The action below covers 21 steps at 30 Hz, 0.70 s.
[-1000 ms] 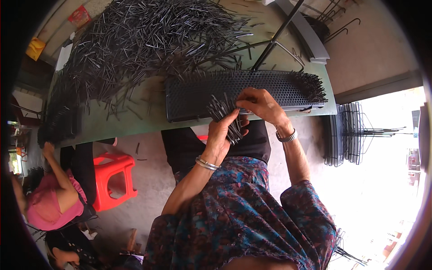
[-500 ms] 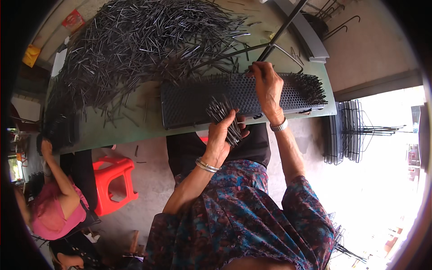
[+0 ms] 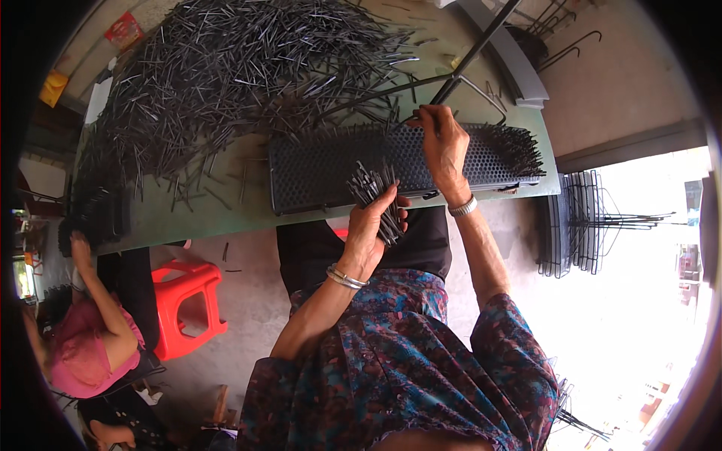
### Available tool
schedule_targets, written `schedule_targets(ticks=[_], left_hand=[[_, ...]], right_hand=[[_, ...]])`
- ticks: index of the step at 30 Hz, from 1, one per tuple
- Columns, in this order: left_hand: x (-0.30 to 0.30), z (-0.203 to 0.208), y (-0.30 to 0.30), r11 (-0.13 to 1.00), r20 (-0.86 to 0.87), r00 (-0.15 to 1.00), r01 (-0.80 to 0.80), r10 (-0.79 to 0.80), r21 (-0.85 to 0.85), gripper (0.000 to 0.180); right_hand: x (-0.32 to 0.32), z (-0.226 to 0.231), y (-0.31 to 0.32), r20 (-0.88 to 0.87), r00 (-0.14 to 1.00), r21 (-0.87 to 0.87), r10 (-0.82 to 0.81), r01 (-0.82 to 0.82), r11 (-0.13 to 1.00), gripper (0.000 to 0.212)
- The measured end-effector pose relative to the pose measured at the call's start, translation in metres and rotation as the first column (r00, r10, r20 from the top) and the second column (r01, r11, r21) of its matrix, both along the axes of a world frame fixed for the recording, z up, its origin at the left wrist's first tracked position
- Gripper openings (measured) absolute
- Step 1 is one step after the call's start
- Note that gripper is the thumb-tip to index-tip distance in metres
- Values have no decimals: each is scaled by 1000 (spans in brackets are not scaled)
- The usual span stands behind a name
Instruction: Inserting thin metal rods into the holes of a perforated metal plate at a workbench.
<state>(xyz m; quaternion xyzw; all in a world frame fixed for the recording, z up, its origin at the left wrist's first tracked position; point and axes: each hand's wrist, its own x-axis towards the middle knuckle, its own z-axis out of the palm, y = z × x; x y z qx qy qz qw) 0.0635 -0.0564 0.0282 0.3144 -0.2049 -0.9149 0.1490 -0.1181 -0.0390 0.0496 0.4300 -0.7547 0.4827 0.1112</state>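
Note:
My left hand (image 3: 372, 224) is closed around a bundle of short, thin black rods (image 3: 368, 185), held over the near edge of a long perforated black tray (image 3: 316, 173). The rods point up and away from me. Above the tray's far side, my right hand (image 3: 444, 146) is bent downward with thumb and fingertips pinched together. A thin dark rod end shows at its fingertips, mostly hidden by the fingers. Many rods (image 3: 515, 148) stand packed in the holes at the tray's right end, and more stick up along its far edge.
A large heap of loose black rods (image 3: 226, 68) covers the green tabletop's (image 3: 195, 228) far left. Bent metal bars (image 3: 466, 64) lie behind the tray. At left, a co-worker in pink (image 3: 90, 353) reaches to the table beside a red stool (image 3: 188, 308). Wire racks (image 3: 587, 222) stand right.
My right hand has shifted slightly left along the tray's far side, still pinched. The left hand and its bundle have barely moved.

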Motion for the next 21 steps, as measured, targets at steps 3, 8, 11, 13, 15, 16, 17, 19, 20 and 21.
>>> schedule_targets(ticks=[3, 8, 11, 13, 15, 16, 17, 19, 20, 21], left_hand=[[1, -1, -1, 1000, -28, 1000, -13, 13, 9, 30], [1, -1, -2, 1000, -28, 999, -18, 18, 19, 26], [0, -1, -2, 1000, -7, 1000, -15, 15, -9, 24], [-1, -4, -1, 1000, -13, 1000, -14, 14, -9, 21], [-1, -3, -2, 1000, 0, 1000, -15, 15, -10, 20], [-1, -2, -2, 1000, 13, 1000, -19, 19, -12, 20], [-2, -3, -2, 1000, 14, 1000, -20, 20, -12, 20], [-3, -6, -3, 1000, -2, 1000, -15, 15, 5, 19], [-3, -6, -3, 1000, -1, 1000, -16, 16, 5, 19], [-3, -5, -2, 1000, 4, 1000, -18, 18, 1, 19]], right_hand=[[0, 0, 0, -3, 1000, 9, 7, -7, 1000, 10], [2, 0, -1, 30, 999, -21, 43, -43, 999, 7], [5, 4, 0, -22, 999, -2, 46, -46, 999, 7], [7, 5, 0, 15, 999, 0, 36, -36, 999, 6], [6, 2, 1, 1, 999, 13, 36, -36, 999, 7], [6, 0, 1, -12, 999, 26, 38, -38, 999, 8], [6, -1, 1, -12, 999, 26, 39, -39, 999, 8], [7, -3, 1, 36, 998, 11, 58, -59, 998, 8], [6, -5, 0, 36, 998, 12, 59, -60, 998, 8], [5, -8, -1, 21, 997, 16, 77, -77, 997, 9]])
